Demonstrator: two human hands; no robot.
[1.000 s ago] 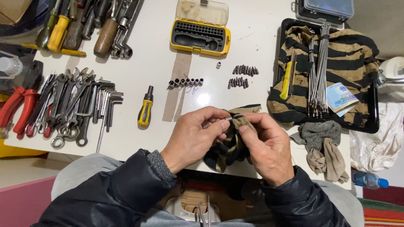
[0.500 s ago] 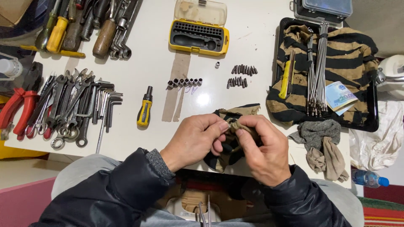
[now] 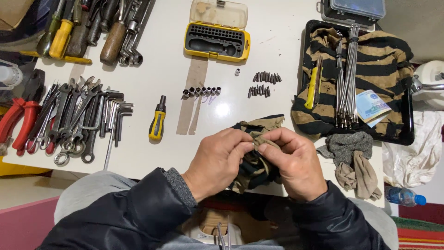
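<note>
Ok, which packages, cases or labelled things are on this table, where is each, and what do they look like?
Bit case: top centre, open, yellow with black insert, clear lid.
Clear plastic box: top right edge, rectangular, bluish lid.
Printed paper slip: right, on striped cloth in the black tray, pale blue-green.
Plastic bottle: lower right, clear, blue cap.

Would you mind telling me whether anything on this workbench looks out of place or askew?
Mostly it is orderly. One small socket sits alone, apart from the row of sockets. A banknote lies on the striped cloth in the black tray among metal rods. Both hands, left and right, bunch a striped rag.
</note>
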